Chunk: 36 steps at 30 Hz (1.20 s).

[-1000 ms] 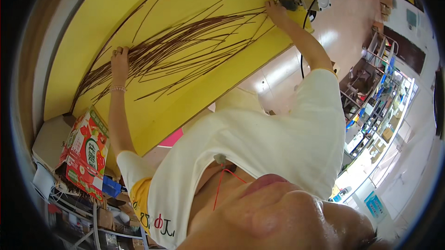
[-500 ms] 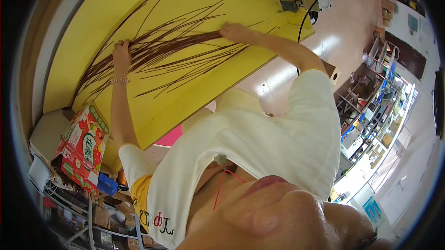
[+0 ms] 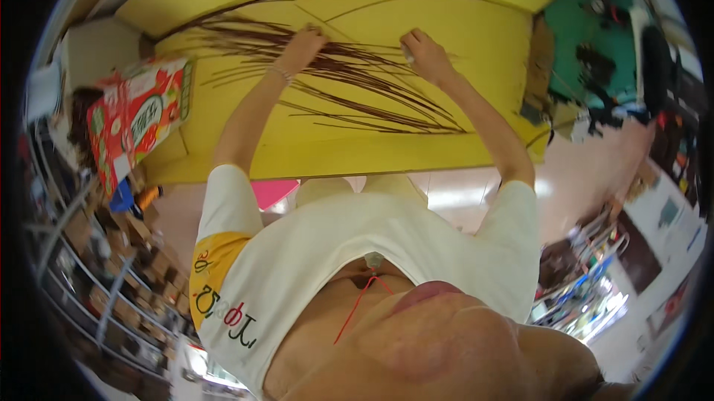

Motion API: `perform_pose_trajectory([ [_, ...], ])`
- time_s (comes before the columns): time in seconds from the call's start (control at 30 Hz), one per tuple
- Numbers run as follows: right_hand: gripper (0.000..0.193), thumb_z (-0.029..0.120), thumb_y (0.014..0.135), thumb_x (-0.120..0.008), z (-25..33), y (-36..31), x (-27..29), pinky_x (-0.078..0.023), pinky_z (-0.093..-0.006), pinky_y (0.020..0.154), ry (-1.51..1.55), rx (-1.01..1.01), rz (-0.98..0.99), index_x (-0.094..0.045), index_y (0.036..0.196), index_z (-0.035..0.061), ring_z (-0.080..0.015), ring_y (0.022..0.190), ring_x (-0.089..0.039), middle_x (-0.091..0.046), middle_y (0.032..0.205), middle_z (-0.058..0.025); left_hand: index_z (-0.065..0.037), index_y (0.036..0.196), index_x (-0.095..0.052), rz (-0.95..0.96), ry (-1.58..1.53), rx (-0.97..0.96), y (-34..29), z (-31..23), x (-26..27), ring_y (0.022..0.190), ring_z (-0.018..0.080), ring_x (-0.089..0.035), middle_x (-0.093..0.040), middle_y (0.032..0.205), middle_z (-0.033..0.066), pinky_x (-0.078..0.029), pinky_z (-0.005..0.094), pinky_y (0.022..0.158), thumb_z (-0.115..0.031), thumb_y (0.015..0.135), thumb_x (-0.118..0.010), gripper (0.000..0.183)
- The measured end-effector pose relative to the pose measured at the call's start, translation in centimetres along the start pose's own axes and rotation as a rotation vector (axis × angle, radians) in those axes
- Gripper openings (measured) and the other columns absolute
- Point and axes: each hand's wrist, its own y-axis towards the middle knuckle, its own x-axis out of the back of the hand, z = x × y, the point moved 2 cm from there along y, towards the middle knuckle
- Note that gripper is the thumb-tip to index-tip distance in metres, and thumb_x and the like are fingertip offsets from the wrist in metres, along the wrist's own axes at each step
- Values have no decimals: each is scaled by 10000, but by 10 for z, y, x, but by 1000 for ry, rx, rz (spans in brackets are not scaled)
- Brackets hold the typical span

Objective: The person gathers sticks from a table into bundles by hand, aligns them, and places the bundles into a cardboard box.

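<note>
A loose bundle of thin dark reddish-brown rods (image 3: 349,66) lies spread over the yellow tabletop (image 3: 476,44). Their ends fan out to both sides. My left hand (image 3: 303,47) is closed on the upper middle of the bundle, and a beaded bracelet circles that wrist. To the right, my right hand (image 3: 425,55) has curled fingers just above the rods, with something whitish by the thumb. What it pinches, if anything, is too small to tell. A few rods lie apart along the table's far edge.
A red fruit-printed carton (image 3: 141,118) stands at the table's left end. Beyond the right end are a cardboard piece (image 3: 539,62) and a green surface with dark equipment (image 3: 595,62). Shelving with boxes (image 3: 111,274) is at lower left.
The view has turned, so the table now lies level across it. My hands are closer together. The right hand has left the right part of the bundle; the left has moved toward its middle.
</note>
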Motion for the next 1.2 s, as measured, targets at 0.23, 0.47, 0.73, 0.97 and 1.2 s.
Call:
perform_pose_trajectory([
  [0.23, 320, 38, 759, -597, 88, 189, -29, -496, -447, 841, -190, 190, -264, -516, 1066, 2, -363, 1077, -534, -536, 1125, -182, -22, 1007, -615, -43, -213, 11, -9, -54, -23, 952, 355, -530, -569, 1006, 206, -451, 416, 875, 67, 726, -576, 298],
  [0.47, 362, 106, 790, -608, 135, 250, -65, -483, -446, 879, -315, 201, -21, -510, 1111, -30, -364, 1124, -524, -529, 1155, -232, -51, 1136, -518, -13, -364, 72, -32, -91, -51, 1050, 326, -480, -519, 1087, 170, -326, 401, 1012, -101, 810, -630, 348],
  [0.73, 432, 86, 792, -625, 148, 266, -82, -533, -374, 817, -553, 188, 13, -495, 1185, -38, -331, 1094, -548, -492, 1219, -225, -20, 1165, -558, -180, -885, 237, -64, -20, 60, 1147, 357, -461, -477, 1269, 182, -397, 424, 982, -264, 794, -694, 464],
  [0.97, 252, 93, 751, -670, 161, 293, -81, -525, -315, 782, -802, 241, 142, -647, 984, -1, -267, 931, -611, -618, 1015, -155, 47, 1145, -530, -142, -344, 718, -84, 94, 73, 1001, 356, -562, -537, 1169, 212, -497, 371, 828, -32, 831, -579, 327],
  [1.2, 208, 124, 762, -677, 154, 287, -77, -503, -323, 746, -964, 524, 169, -647, 945, 29, -225, 913, -606, -629, 964, -108, 24, 1295, -428, 71, 408, 1150, -117, 217, 81, 1194, 332, -471, -484, 1312, 168, -415, 459, 990, -127, 761, -728, 632],
])
